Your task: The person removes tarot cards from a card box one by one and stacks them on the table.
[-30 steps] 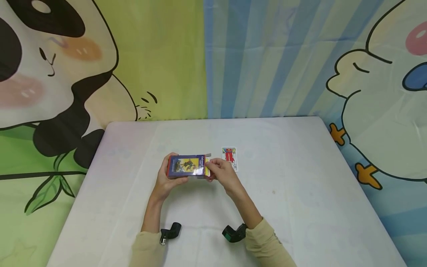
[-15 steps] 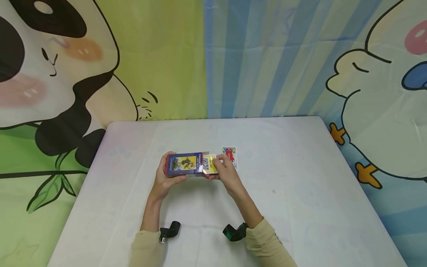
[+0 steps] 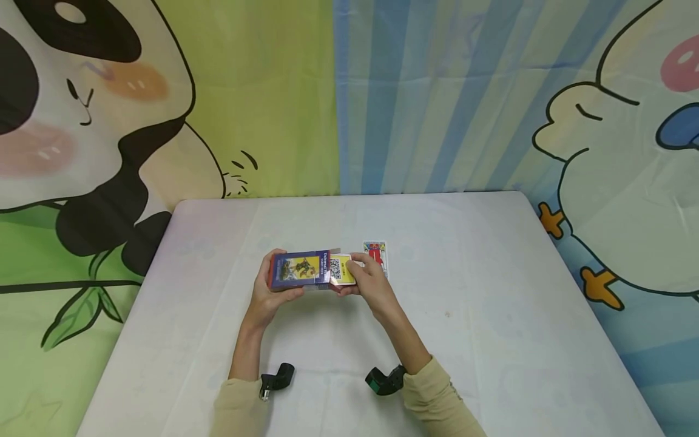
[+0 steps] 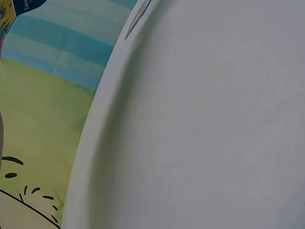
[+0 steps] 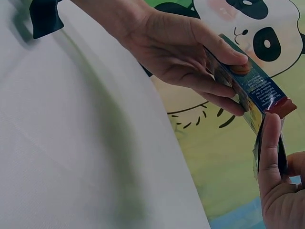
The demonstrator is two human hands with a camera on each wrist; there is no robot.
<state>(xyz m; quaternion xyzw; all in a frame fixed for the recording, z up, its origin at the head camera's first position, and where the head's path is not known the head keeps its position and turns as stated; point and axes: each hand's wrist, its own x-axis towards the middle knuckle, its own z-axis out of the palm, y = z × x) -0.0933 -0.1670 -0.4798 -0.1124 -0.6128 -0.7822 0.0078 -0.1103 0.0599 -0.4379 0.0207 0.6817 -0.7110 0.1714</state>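
Note:
A blue and red card box (image 3: pixel 299 270) with a picture on its face is held above the table, its open end facing right. My left hand (image 3: pixel 266 298) grips its left end, thumb along the near edge; the right wrist view shows this left hand (image 5: pixel 178 52) with fingers on opposite sides of the box (image 5: pixel 257 88). A stack of cards (image 3: pixel 341 269), topped by a yellow card with a QR code, sticks partway out. My right hand (image 3: pixel 374 286) pinches its protruding end. In the left wrist view only a corner of the box (image 4: pixel 24 5) shows.
A single card with a red figure (image 3: pixel 375 250) lies on the white-covered table (image 3: pixel 464 303) just beyond my right hand, which partly hides it. Black wrist cameras (image 3: pixel 277 377) sit at both cuffs. Cartoon-printed cloth (image 3: pixel 273 91) hangs behind the table.
My right hand has drawn the stack partway out of the box to the right, exposing the QR code. The left hand and box shifted slightly left. During the last half second, little has moved.

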